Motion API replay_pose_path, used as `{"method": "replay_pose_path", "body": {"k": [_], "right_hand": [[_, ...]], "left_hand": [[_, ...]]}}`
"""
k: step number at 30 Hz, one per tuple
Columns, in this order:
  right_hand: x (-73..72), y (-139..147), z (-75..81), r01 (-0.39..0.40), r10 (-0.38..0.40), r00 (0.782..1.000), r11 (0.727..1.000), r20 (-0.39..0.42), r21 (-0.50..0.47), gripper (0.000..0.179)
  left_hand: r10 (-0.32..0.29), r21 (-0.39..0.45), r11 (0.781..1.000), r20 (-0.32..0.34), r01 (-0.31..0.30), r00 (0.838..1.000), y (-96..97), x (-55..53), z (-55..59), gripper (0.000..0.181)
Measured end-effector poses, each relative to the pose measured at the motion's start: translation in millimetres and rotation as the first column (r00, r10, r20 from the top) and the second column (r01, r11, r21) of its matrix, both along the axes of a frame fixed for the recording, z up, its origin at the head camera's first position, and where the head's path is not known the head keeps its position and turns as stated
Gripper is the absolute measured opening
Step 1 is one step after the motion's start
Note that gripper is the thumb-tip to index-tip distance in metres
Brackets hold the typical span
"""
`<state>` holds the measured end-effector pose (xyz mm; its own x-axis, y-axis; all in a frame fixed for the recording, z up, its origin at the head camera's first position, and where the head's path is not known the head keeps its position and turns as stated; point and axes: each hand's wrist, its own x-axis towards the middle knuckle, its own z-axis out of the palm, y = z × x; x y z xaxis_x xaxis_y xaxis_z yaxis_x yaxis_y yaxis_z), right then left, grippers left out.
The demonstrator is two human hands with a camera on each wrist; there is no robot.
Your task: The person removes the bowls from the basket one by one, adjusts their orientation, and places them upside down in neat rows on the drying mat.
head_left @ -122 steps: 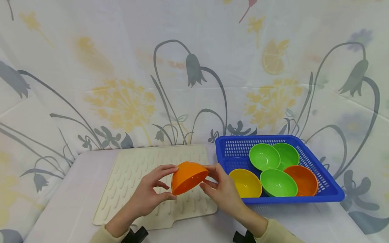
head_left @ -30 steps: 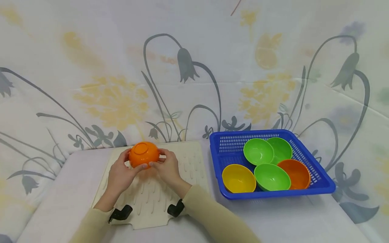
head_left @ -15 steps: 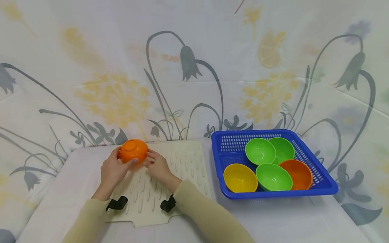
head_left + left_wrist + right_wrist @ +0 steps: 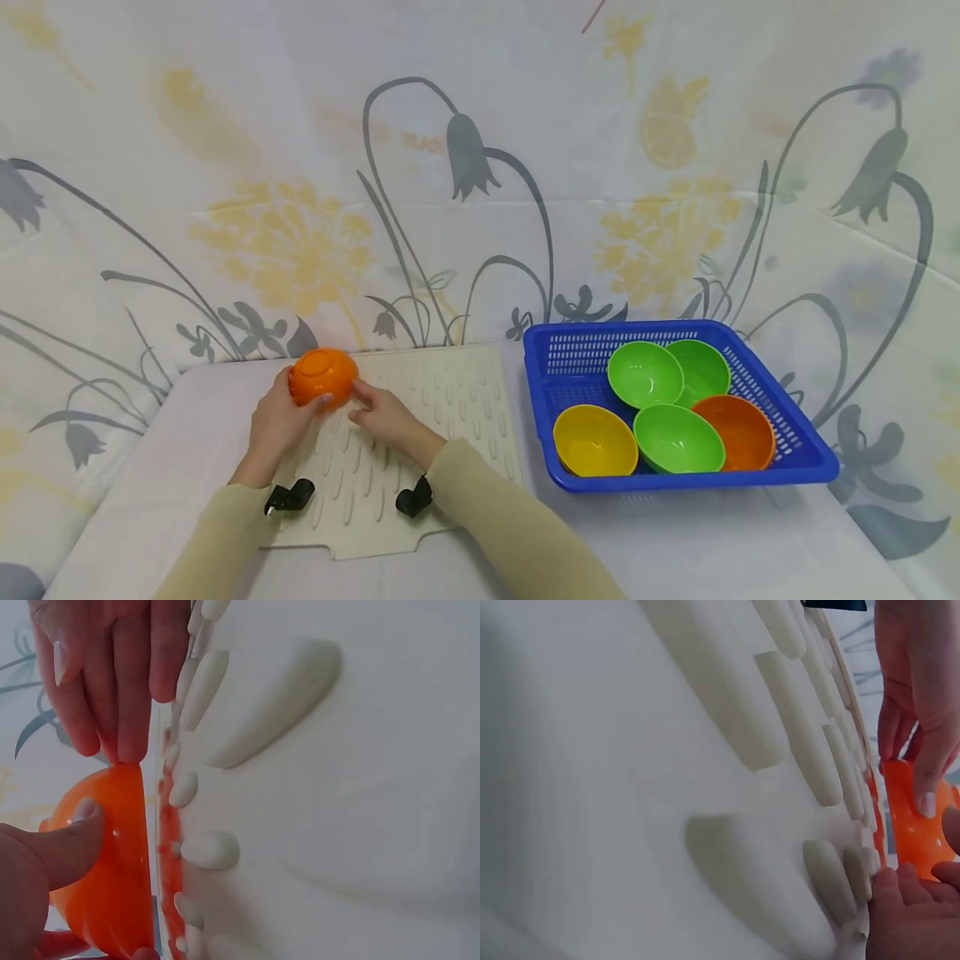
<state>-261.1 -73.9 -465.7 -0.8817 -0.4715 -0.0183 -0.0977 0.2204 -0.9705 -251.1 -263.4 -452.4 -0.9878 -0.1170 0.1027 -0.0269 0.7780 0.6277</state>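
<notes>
An orange bowl (image 4: 324, 377) is upside down over the far left corner of the cream ribbed mat (image 4: 420, 417). Its rim is very close to the mat; whether the two touch I cannot tell. My left hand (image 4: 276, 425) grips the bowl from the left, thumb (image 4: 71, 844) on its outer wall. From the right, my right hand (image 4: 390, 423) touches the bowl near the rim with nearly straight fingertips (image 4: 131, 746). In the head view the right thumb stands off the wall. Both hands also show in the right wrist view, partly cut off by its edge.
To the right of the mat stands a blue basket (image 4: 553, 477). Inside lie a yellow bowl (image 4: 595, 442), another orange bowl (image 4: 738, 433) and several green bowls (image 4: 678, 440), openings up. A floral cloth (image 4: 480, 208) hangs behind the white tabletop (image 4: 600, 550).
The bowl has travelled left from near the basket and turned upside down. Over the last half second it has lowered slightly toward the mat, and the right thumb has come off it.
</notes>
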Motion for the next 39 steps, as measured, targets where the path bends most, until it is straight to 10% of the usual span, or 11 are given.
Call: {"method": "replay_pose_path", "body": {"k": [11,32,39], "right_hand": [[-2.3,2,-0.7,-0.077,0.073,0.996,0.992,0.041,0.099,0.060],[-7.8,12,-0.7,-0.064,0.061,0.993,0.998,0.103,0.021,0.055],[-1.4,14,17.0,-0.002,0.002,1.000,1.000,0.014,0.011,0.044]], "left_hand": [[-0.066,-0.006,0.998,0.114,0.067,0.991,-0.7,-5.1,-1.9,0.083],[-0.059,-0.057,0.996,0.098,0.065,0.993,5.2,-9.7,-2.3,0.081],[-0.024,-0.027,0.999,0.115,0.027,0.993,0.8,-6.4,-4.6,0.083]]}}
